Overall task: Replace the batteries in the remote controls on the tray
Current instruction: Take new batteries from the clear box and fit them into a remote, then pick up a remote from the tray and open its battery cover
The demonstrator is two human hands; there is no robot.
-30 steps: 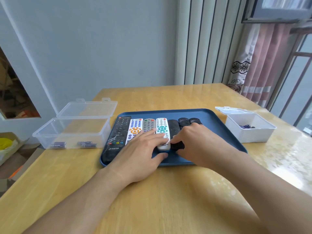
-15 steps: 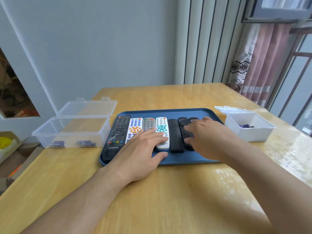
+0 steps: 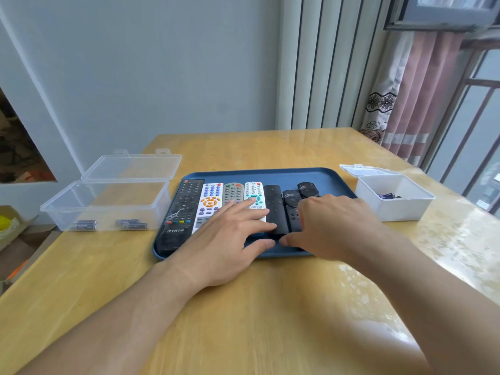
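Remotes: seven lie side by side, faces up, on the blue tray (image 3: 270, 173) near the middle of the table (image 3: 243, 320), from a long black one (image 3: 181, 212) at the tray's left edge to small black ones (image 3: 307, 189) toward its right.
Left hand (image 3: 230, 239): flat, fingers straight and spread over the white and grey remotes, fingertips on the white remote with green buttons (image 3: 253, 196); much as it lay a second ago.
Right hand (image 3: 332, 226): a second ago it was at the slim black remote (image 3: 273, 204); it then went right and now covers the near ends of the small black ones, fingers bent downward, thumb low at the tray's near edge. Whether it grips one cannot be told.
Meaning: probably squaring up the row or choosing one; nothing is lifted, no back cover is open.
Batteries: several in the clear box (image 3: 108, 204) off the tray's left edge, a few in the white box (image 3: 392, 196) off its right.
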